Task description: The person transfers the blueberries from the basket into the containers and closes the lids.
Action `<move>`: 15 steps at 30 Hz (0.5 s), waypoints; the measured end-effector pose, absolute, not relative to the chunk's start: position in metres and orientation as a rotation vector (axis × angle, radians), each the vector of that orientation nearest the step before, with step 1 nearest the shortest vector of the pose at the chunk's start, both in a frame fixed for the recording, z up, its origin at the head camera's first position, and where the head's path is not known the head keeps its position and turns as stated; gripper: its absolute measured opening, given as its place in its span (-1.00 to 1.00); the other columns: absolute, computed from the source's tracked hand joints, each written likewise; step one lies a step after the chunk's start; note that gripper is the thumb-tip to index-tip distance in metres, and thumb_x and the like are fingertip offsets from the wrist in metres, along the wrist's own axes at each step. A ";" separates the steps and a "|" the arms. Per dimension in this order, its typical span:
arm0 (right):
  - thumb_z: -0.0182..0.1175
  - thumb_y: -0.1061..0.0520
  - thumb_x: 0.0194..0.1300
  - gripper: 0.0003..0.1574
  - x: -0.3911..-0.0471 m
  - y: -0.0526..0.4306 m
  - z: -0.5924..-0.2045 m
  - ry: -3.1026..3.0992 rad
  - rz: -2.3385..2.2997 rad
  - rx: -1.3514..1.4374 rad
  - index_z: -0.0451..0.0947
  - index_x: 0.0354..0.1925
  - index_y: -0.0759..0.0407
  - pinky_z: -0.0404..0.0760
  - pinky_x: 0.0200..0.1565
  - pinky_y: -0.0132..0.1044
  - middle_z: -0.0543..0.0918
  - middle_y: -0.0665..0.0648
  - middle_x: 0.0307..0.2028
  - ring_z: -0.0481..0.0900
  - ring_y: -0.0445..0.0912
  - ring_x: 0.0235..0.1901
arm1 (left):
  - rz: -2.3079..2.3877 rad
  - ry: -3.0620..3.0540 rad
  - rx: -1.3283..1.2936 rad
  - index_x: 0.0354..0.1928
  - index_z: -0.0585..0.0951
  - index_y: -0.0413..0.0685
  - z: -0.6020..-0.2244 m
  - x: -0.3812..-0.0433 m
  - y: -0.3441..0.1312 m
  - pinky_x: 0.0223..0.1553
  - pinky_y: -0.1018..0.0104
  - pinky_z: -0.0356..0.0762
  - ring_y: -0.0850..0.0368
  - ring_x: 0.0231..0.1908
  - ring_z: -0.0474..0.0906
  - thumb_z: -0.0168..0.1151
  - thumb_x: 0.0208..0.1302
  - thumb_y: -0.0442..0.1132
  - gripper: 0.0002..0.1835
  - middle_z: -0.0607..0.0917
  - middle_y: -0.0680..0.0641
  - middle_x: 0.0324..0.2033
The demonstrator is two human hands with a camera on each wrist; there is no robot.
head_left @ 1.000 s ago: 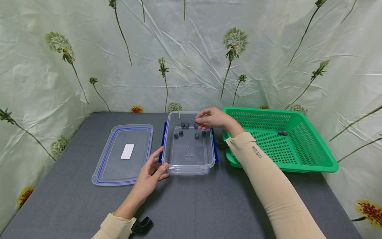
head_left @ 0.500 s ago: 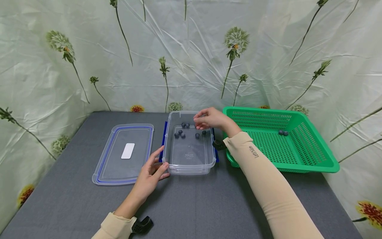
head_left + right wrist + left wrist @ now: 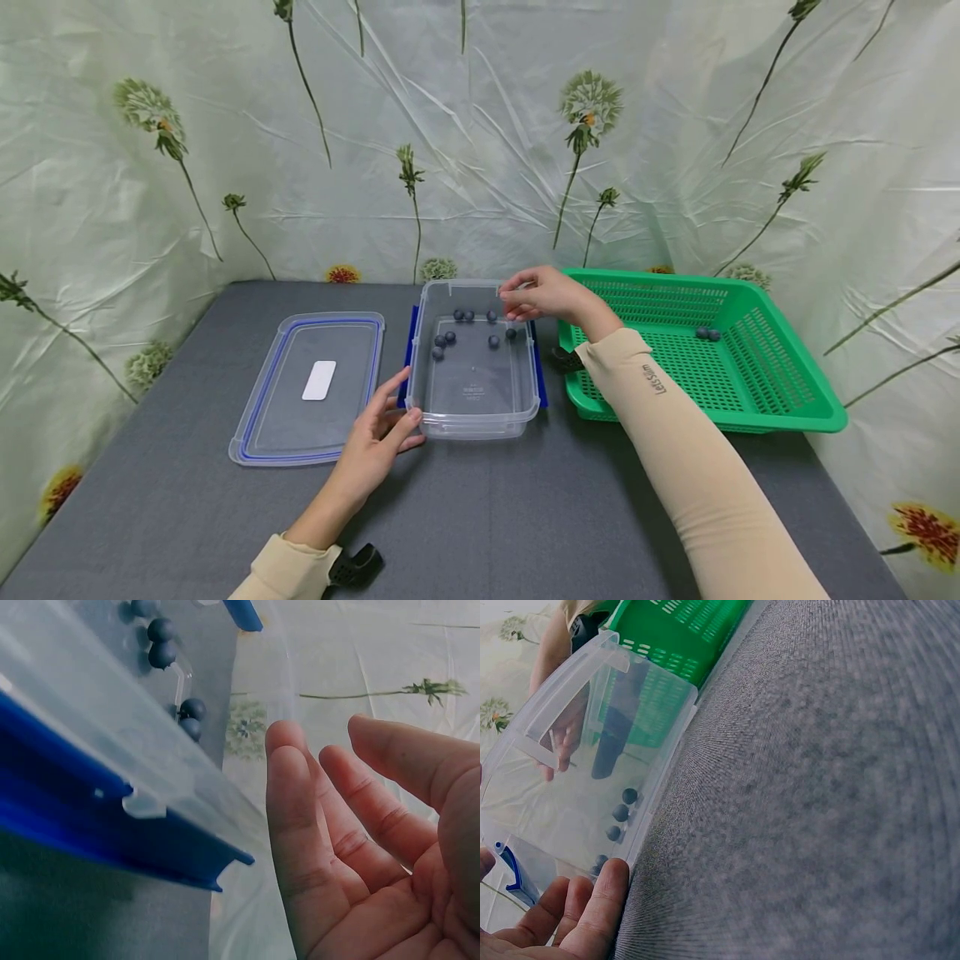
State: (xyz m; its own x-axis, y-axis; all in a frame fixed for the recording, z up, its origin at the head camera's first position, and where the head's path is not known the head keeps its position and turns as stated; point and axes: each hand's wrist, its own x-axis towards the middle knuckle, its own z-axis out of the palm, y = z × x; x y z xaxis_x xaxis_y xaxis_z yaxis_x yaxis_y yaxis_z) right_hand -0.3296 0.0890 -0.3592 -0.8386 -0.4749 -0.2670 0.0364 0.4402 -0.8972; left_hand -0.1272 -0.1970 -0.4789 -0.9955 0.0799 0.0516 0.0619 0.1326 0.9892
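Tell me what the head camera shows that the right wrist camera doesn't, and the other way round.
Only the head view shows the left hand touching the clear container at its near left corner, the lid lying beside it, and the green basket with two blueberries. Only the right wrist view shows the right hand from the palm side, fingers fairly straight and holding nothing, beside the container's blue latch. Both show the container and the blueberries inside it.

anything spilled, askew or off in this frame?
Nothing stands out. The blueberries all lie inside the clear container, two more in the green basket; none on the table. The lid lies flat beside the container. Left hand rests against its corner; right hand, empty, hovers above.
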 end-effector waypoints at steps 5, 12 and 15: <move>0.19 0.11 0.65 -0.49 -0.331 0.098 -0.357 2.202 -1.400 -0.362 0.50 0.38 0.38 0.83 0.12 -0.13 0.79 0.26 -0.07 0.79 -0.05 -0.14 | 2.053 2.361 0.137 0.67 0.26 0.26 -0.478 -0.127 -0.197 0.07 0.14 0.84 -0.18 0.18 0.65 0.23 0.61 -0.24 -0.30 0.46 -0.39 0.33; 0.17 0.13 0.65 -0.43 -0.332 0.110 -0.354 2.208 -1.422 -0.342 0.43 0.42 0.45 0.84 0.00 -0.26 0.79 0.25 -0.06 0.78 -0.12 -0.17 | 2.056 2.352 0.141 0.67 0.26 0.25 -0.478 -0.127 -0.197 0.07 0.14 0.84 -0.22 0.21 0.63 0.23 0.62 -0.24 -0.30 0.47 -0.40 0.33; 0.17 0.13 0.65 -0.43 -0.331 0.114 -0.352 2.216 -1.419 -0.337 0.43 0.42 0.46 0.82 -0.09 -0.36 0.77 0.35 0.03 0.77 -0.16 -0.19 | 2.058 2.350 0.141 0.67 0.26 0.26 -0.478 -0.127 -0.197 0.07 0.15 0.84 -0.19 0.20 0.64 0.23 0.62 -0.24 -0.30 0.47 -0.40 0.33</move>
State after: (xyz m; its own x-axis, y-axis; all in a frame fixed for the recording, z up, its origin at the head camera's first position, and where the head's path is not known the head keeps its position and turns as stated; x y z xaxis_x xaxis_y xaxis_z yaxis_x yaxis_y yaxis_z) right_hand -0.3314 0.1139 -0.3521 -0.8523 -0.4512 -0.2646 0.0515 0.4309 -0.9009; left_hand -0.1270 -0.1966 -0.4780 -0.9958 0.0776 0.0481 0.0579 0.1297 0.9899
